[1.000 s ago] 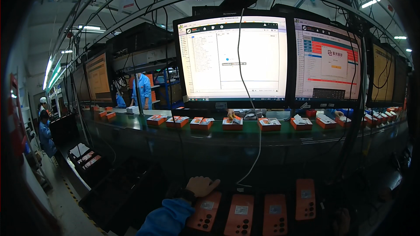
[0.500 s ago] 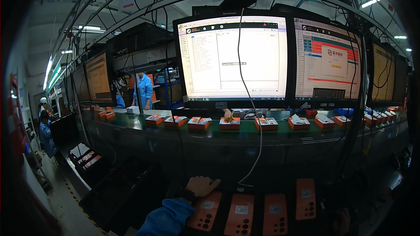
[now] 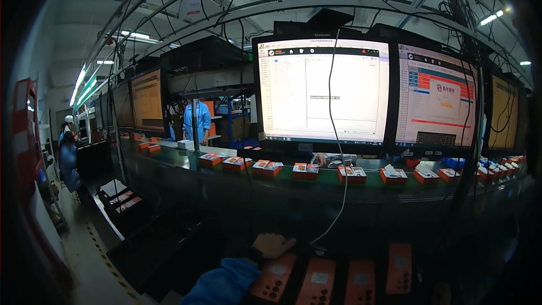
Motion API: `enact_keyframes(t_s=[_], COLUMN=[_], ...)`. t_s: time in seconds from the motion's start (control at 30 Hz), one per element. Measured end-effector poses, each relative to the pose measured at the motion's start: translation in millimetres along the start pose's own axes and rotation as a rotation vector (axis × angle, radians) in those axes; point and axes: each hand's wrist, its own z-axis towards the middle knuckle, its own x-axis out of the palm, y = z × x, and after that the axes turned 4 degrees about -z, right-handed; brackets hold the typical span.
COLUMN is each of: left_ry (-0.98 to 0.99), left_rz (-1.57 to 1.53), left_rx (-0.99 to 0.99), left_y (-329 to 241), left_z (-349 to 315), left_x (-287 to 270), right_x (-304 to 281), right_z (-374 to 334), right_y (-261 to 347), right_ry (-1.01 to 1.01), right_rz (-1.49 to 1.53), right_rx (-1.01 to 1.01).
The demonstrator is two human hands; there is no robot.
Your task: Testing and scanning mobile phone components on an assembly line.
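My left hand, coming from a blue sleeve, lies at the far end of the leftmost orange phone. One finger stretches to the right and the others are partly hidden. Face down beside that phone lie several more orange phones, among them a middle one and a rightmost one set farther forward. Each has round camera lenses and a small pale label. At the dark lower right, my right hand shows only faintly, near the rightmost phone, its fingers lost in shadow.
Ahead runs a green conveyor belt with a row of open orange boxes. Above it hang a bright monitor and a second monitor. A white cable dangles before me. A black bin stands left; co-workers are beyond.
My view has turned slightly left and up, so the scene sits lower and farther right. Across the belt, a co-worker's hand has drawn back from an orange box. My left hand stays by the phone.
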Motion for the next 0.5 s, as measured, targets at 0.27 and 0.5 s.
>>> enact_keyframes(t_s=[0.27, 0.5], left_ry=[0.033, 0.066], left_rz=[0.08, 0.206], left_rx=[0.017, 0.097], left_y=[7.4, 12.8], left_z=[10.9, 5.5], left_x=[11.4, 6.5], right_x=[-5.2, -4.3], right_z=[-5.9, 3.8], right_y=[13.4, 7.4], right_ry=[-0.007, 0.03], right_rz=[-0.069, 0.015], right_rx=[0.023, 0.099])
